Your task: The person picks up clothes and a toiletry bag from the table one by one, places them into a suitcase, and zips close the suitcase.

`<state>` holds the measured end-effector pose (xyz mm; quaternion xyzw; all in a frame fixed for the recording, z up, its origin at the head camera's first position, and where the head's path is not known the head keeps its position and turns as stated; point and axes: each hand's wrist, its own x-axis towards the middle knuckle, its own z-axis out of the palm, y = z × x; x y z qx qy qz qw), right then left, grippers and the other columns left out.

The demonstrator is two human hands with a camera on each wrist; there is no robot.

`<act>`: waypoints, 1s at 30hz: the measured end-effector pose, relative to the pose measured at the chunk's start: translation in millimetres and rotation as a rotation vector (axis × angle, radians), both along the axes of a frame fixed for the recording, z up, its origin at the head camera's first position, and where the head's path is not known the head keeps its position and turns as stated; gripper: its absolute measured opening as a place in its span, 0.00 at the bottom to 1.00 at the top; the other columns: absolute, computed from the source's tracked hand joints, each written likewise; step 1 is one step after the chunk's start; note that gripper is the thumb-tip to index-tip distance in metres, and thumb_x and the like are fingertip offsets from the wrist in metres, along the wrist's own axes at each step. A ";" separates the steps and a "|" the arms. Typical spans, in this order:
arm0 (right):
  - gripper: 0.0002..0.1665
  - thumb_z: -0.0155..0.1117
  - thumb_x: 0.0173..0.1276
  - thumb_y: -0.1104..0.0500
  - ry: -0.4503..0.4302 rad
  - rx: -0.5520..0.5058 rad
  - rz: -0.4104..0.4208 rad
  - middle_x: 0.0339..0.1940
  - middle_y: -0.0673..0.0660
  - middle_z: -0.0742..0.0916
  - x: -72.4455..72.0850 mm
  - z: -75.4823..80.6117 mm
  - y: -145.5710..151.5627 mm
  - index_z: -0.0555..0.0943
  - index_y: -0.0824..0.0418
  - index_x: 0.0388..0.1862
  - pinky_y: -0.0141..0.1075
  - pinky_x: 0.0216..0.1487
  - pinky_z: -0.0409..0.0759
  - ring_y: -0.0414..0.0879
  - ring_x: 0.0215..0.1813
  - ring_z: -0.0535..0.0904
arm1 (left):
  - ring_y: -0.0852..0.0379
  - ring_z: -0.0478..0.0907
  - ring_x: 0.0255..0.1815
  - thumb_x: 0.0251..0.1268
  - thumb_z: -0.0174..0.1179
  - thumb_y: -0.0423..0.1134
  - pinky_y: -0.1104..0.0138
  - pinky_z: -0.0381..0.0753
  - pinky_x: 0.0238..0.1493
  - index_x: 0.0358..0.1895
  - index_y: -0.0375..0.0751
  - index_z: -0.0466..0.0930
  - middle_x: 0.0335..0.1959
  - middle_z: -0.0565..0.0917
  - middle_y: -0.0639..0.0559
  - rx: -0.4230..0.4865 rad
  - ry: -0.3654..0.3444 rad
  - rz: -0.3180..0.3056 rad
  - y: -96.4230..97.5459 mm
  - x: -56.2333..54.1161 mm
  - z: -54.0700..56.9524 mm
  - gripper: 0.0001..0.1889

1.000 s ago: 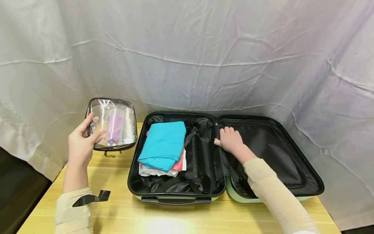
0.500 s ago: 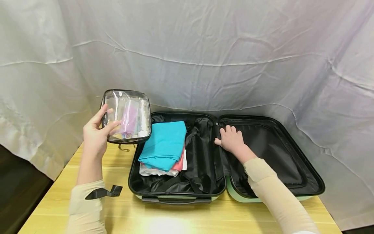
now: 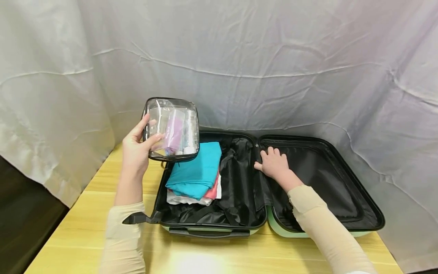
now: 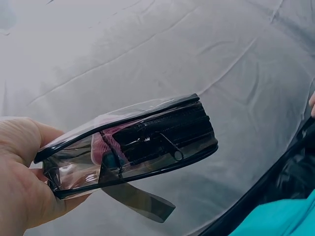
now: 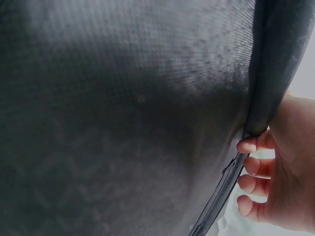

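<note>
My left hand (image 3: 135, 149) pinches the left side of a clear toiletry bag (image 3: 184, 114) with black piping, thumb across its front. Behind the clear plastic show a purple item (image 3: 173, 131) and white bottles. In the left wrist view the bag's black zipper (image 4: 177, 130) runs along its side. It is held up over the back left of an open suitcase (image 3: 241, 179) and overlaps folded turquoise clothing (image 3: 196, 175) in the head view. Against the black fabric at the suitcase's hinge rests my right hand (image 3: 275, 164), fingers relaxed and slightly spread at the lining's edge (image 5: 216, 196).
Coral and white garments (image 3: 191, 199) lie beneath the turquoise one in the left half. The suitcase's right half (image 3: 318, 179) lies open, lined in black. A wooden table (image 3: 85, 228) carries it all, with a grey curtain (image 3: 239, 57) close behind.
My left hand has carried the toiletry bag to the right and slightly up, from beside the suitcase to over its left part. My right hand has stayed at the hinge.
</note>
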<state>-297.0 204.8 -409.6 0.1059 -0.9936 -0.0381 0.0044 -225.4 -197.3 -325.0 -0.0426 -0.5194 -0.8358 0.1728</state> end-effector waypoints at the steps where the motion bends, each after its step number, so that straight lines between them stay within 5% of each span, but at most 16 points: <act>1: 0.32 0.50 0.73 0.37 0.004 0.001 0.003 0.54 0.68 0.72 -0.6 -0.3 0.1 0.72 0.64 0.57 0.57 0.47 0.71 0.63 0.52 0.67 | 0.61 0.85 0.33 0.55 0.62 0.17 0.70 0.85 0.31 0.71 0.43 0.67 0.55 0.79 0.50 -0.013 -0.005 0.000 3.2 -1.6 0.5 0.38; 17: 0.30 0.52 0.72 0.38 0.052 0.020 0.016 0.47 0.68 0.73 -3.6 -1.7 3.1 0.73 0.64 0.51 0.55 0.45 0.71 0.62 0.47 0.69 | 0.65 0.82 0.38 0.58 0.62 0.20 0.73 0.85 0.32 0.71 0.48 0.68 0.61 0.76 0.45 -0.175 -0.063 -0.017 59.6 -24.3 -3.1 0.36; 22: 0.30 0.51 0.72 0.38 0.050 0.008 0.017 0.49 0.68 0.74 -5.4 -4.8 2.5 0.73 0.64 0.53 0.56 0.47 0.72 0.63 0.50 0.69 | 0.64 0.81 0.42 0.58 0.63 0.22 0.74 0.84 0.32 0.71 0.49 0.68 0.64 0.75 0.41 -0.211 -0.069 -0.037 75.0 -30.1 -12.2 0.36; 30: 0.31 0.53 0.71 0.38 0.048 -0.005 0.021 0.49 0.69 0.74 -4.6 -5.4 0.7 0.73 0.64 0.55 0.56 0.47 0.72 0.63 0.50 0.70 | 0.63 0.87 0.29 0.61 0.59 0.21 0.69 0.86 0.32 0.72 0.48 0.66 0.65 0.73 0.38 -0.126 -0.129 -0.127 87.8 -39.7 -32.4 0.35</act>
